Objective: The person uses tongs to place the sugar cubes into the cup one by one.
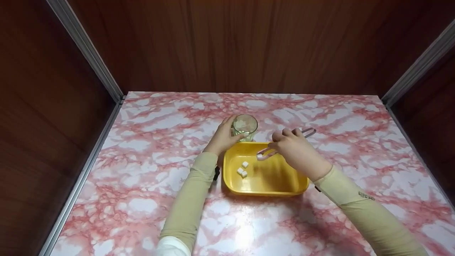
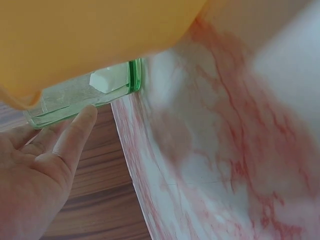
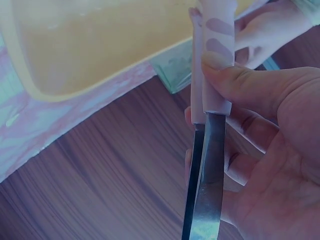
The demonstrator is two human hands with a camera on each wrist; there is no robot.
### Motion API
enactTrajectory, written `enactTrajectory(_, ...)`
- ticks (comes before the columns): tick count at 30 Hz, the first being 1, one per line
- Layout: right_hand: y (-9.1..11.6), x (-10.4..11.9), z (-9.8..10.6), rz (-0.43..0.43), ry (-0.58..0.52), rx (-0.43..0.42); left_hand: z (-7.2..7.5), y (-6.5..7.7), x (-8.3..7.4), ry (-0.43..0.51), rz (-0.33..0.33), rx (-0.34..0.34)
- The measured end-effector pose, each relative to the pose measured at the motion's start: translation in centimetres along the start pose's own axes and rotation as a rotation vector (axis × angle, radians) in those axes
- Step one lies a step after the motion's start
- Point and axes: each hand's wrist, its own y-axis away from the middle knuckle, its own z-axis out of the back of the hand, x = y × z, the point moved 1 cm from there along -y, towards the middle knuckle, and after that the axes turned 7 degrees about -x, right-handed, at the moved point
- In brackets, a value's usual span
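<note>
From my end of the feed this looks like some kind of boxed-in work booth (image 1: 270, 71): dark wood-grain panels (image 1: 227, 42) at the back, left and right, with grey metal-looking strips (image 1: 90, 53) running down the corners, all closing in a pink-and-white marbled tabletop (image 1: 142, 170). Honestly can't tell if it sits in a lab, a workshop or somebody's home

A yellowish-beige left sleeve (image 1: 186, 202) and matching right sleeve (image 1: 376, 217) fit closely, folds rippling past their wrist bands. Small dark markings (image 1: 366, 196) decorate the right; white fabric (image 1: 174, 246) edges the left. Black pieces (image 1: 216, 173) show beneath both wrists. The hands (image 1: 296, 153) are bare.
</note>
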Motion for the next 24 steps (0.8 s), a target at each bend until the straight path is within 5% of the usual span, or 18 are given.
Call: enactTrajectory(24, -2.4, -1.6, 1.7, -0.036, 0.007, -0.058, 0.1, 0.1, -0.1, -0.031, -0.001, 0.002)
